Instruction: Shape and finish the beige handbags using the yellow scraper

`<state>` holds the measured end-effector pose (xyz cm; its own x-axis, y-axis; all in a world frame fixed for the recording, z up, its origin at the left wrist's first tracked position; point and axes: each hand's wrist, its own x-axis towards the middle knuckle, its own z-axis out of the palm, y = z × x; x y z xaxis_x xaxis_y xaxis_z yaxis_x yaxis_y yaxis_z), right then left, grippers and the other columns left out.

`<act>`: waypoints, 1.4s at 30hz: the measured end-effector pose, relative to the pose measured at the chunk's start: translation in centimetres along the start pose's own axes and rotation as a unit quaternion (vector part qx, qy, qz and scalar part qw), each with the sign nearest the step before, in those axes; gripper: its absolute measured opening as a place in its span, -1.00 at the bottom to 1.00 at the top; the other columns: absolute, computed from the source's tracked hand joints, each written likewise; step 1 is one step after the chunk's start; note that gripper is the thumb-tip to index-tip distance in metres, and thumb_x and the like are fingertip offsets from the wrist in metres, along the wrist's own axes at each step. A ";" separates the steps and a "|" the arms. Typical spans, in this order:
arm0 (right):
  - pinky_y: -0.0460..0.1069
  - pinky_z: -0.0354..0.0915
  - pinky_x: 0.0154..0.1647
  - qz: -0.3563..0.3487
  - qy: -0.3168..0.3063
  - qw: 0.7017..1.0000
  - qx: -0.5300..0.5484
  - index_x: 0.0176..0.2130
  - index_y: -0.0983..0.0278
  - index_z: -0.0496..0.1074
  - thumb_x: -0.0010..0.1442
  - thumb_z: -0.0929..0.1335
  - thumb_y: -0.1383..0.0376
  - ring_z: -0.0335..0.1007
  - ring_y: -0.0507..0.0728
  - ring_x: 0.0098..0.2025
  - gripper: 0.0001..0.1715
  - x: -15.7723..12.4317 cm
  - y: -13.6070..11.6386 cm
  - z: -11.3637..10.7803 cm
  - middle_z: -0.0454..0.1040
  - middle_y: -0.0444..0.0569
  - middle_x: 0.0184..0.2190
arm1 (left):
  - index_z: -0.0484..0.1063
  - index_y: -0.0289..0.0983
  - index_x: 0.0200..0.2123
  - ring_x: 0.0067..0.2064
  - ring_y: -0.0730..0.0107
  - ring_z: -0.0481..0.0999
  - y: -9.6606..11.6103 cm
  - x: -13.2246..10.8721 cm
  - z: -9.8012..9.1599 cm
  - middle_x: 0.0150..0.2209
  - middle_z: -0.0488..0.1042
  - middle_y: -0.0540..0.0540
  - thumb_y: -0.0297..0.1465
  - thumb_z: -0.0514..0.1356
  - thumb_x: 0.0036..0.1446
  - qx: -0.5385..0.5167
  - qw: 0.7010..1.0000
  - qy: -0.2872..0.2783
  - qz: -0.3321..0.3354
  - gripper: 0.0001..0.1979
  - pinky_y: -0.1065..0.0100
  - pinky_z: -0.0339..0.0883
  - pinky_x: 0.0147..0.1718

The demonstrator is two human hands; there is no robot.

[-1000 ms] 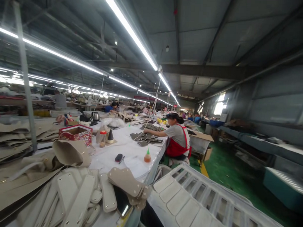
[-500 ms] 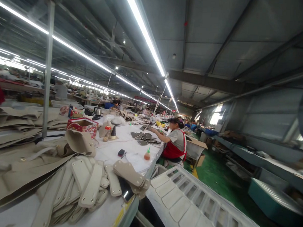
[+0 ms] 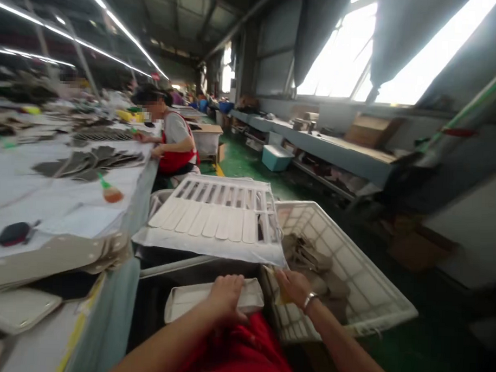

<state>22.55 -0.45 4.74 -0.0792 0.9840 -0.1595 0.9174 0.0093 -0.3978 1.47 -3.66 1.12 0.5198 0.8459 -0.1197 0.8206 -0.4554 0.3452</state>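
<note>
In the head view my left hand (image 3: 226,300) is closed over a long cream boxed piece (image 3: 189,302) with raised edges, resting low in front of my red apron. My right hand (image 3: 295,288) is at the near left rim of a white plastic basket (image 3: 351,260), fingers curled down. Something yellowish (image 3: 283,290) shows under those fingers; its kind is blurred. Folded beige pieces (image 3: 330,284) lie inside the basket. Just beyond my hands a white slatted rack (image 3: 267,200) carries a row of cream strips (image 3: 210,221).
At left runs a white table (image 3: 24,189) with beige snap-studded strips (image 3: 54,258), grey cut pieces (image 3: 90,161) and an orange-filled bottle (image 3: 109,191). A co-worker in a red apron (image 3: 178,145) sits ahead. A teal box (image 3: 276,157) stands on the green floor.
My view has swung right and downward. Both of my hands, the cream boxed piece and the white basket have come into sight. The table has shifted left in the picture.
</note>
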 end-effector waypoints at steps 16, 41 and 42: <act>0.02 0.25 -0.22 -0.067 -0.116 0.979 -0.156 -0.30 0.28 0.52 0.27 -0.04 0.04 0.44 0.21 -0.23 -0.29 4.3 -0.9 2.8 0.53 0.13 -0.31 | 0.24 -0.31 -0.11 -0.16 0.22 0.50 -3.8 7.1 -1.3 -0.14 0.48 -0.23 -0.50 0.13 -0.21 -0.679 0.691 -0.116 -0.219 -0.53 0.22 0.31 -0.15; -0.02 0.26 -0.31 -0.253 -0.125 0.941 -0.184 -0.37 0.27 0.48 0.28 0.01 0.10 0.46 0.16 -0.25 -0.39 5.5 -1.5 2.2 0.53 0.04 -0.34 | 0.34 -0.29 -0.06 -0.08 0.19 0.42 -3.1 6.2 -1.8 -0.10 0.46 -0.17 -0.19 -0.11 0.19 -0.281 0.943 -0.179 0.013 -0.58 0.26 0.21 -0.06; -0.01 0.26 -0.32 -0.259 -0.133 0.938 -0.187 -0.37 0.27 0.49 0.28 0.01 0.09 0.46 0.17 -0.25 -0.38 5.7 -1.5 2.2 0.53 0.05 -0.34 | 0.31 -0.29 -0.03 -0.10 0.17 0.44 -3.0 5.9 -2.0 -0.12 0.47 -0.20 -0.15 -0.13 0.20 -0.234 0.954 -0.189 0.012 -0.55 0.25 0.23 -0.09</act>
<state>19.84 4.70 2.41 -0.6007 0.7517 -0.2722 0.7980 0.5841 -0.1482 1.62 3.22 1.23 0.6578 0.6361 -0.4033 0.6578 -0.2244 0.7189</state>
